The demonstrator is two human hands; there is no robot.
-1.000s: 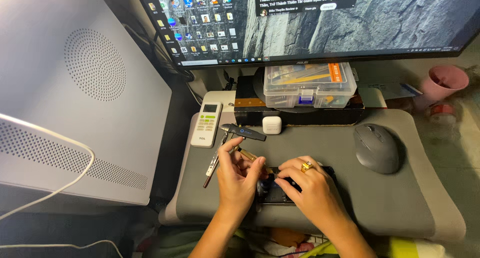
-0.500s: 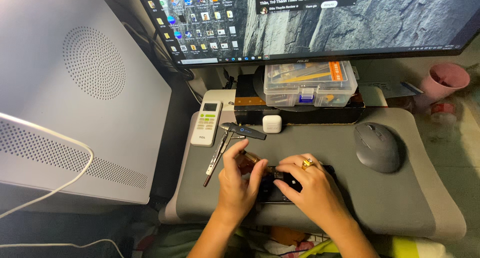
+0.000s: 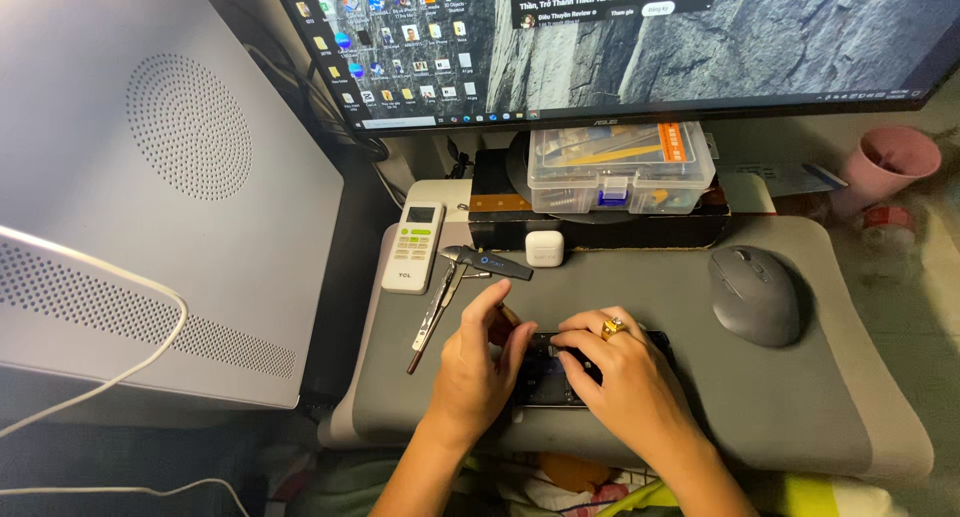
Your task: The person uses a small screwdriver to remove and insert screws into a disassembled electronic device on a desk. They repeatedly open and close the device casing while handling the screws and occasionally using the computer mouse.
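The dark phone (image 3: 560, 377) is lying flat near the front edge of the grey desk mat (image 3: 800, 417), at about six o'clock from the monitor (image 3: 640, 47), and it is resting there because the soft mat is giving a glossy slab a non-slip, scratch-free bed. The right hand (image 3: 625, 392) is curling over its right half, ringed finger arched, fingertips pressing down on the glass to pin it rather than wrapping it. The left hand (image 3: 478, 372) is cupping loosely against its left edge, thumb raised; whether it is pinching something small I cannot tell. At ten o'clock from the phone, slim metal tweezers (image 3: 432, 319) and a black pen-like tool (image 3: 488, 263) are lying within easy reach, beside a white matte remote (image 3: 412, 247) and a small rounded white case (image 3: 544, 248). A clear plastic parts box (image 3: 620, 167) is sitting at twelve o'clock, a smooth grey mouse (image 3: 755, 295) at two o'clock, a pink cup (image 3: 890, 167) beyond it.
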